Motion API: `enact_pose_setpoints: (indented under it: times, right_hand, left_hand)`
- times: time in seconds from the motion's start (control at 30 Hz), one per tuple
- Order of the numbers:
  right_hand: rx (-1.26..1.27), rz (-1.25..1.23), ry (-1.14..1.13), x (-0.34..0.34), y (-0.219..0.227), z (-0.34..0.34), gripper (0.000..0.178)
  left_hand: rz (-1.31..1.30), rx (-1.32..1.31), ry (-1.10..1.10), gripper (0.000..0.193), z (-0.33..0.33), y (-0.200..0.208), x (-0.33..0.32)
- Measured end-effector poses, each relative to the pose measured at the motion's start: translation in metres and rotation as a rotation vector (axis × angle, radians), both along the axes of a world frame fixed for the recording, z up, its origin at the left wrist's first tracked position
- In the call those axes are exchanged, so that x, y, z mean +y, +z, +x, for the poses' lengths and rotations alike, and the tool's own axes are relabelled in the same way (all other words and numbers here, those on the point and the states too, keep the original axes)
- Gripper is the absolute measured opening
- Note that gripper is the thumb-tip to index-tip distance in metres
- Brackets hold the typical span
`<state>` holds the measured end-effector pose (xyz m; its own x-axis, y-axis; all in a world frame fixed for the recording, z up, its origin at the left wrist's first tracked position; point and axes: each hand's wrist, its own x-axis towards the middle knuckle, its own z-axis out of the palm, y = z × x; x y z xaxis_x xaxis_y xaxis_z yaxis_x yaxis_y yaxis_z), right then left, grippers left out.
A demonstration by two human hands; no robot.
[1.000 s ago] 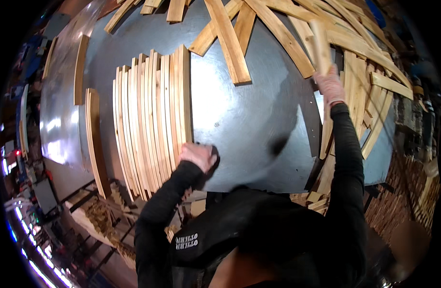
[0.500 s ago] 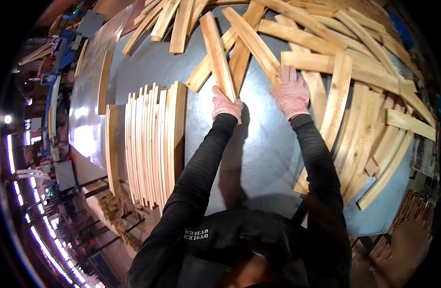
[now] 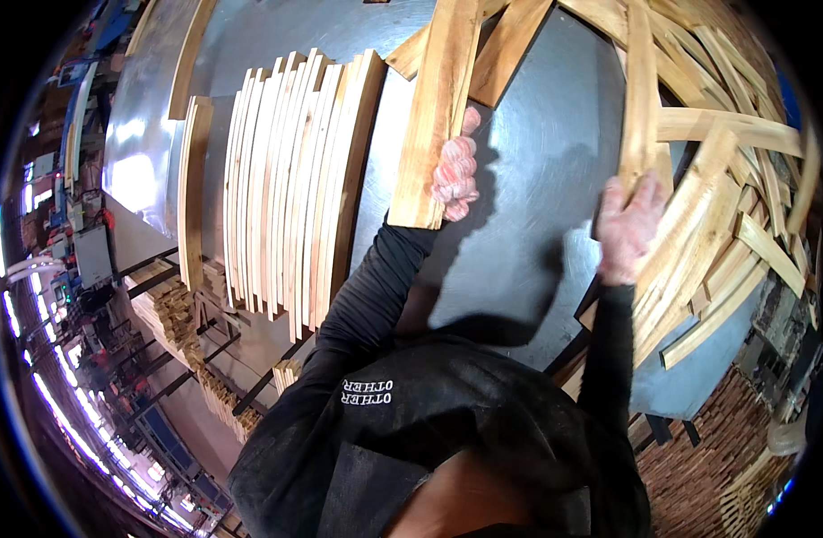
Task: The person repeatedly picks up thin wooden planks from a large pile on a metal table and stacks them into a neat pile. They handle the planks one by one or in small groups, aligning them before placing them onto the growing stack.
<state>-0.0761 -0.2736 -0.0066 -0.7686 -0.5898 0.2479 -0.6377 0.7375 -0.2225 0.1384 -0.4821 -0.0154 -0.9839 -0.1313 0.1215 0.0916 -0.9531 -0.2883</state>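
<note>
Wooden boards (image 3: 734,127) are lying on the metal desk (image 3: 537,161) at upper right, while your left grip (image 3: 456,175) is clamping one board (image 3: 437,117) at upper centre, near its lower end. Your right grip (image 3: 628,224) is touching another board (image 3: 640,99) right of centre; whether it is clamping, I cannot tell.

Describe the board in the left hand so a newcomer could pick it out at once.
On the grey metal table, find the packed row of boards at the left. Just right of it, a long light-brown board reaches the picture's top edge, its lower end overlapping the black left sleeve. Unlike its neighbours, it has the left hand closed on its right edge.
</note>
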Motion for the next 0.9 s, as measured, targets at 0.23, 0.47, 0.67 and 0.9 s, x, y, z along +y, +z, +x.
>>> enact_pose_setpoints:
  times: [0.23, 0.47, 0.67, 0.9]
  right_hand:
    - [-1.403, -0.628, 0.177, -0.054, 0.031, 0.149, 0.060]
    - [-1.571, -0.719, 0.270, -0.078, 0.065, 0.127, 0.071]
    - [-1.516, -0.637, 0.107, -0.071, 0.045, 0.084, 0.055]
    - [-0.851, -0.764, 0.428, -0.138, 0.013, 0.042, 0.062]
  left_hand:
    - [-0.749, -0.552, 0.363, 0.057, -0.013, -0.020, 0.025]
    - [-1.545, -0.935, 0.704, 0.052, -0.025, 0.015, 0.016]
    - [-1.230, -0.642, -0.092, 0.054, 0.038, -0.020, 0.043]
    - [-2.095, -0.765, 0.179, 0.028, -0.018, 0.042, -0.068]
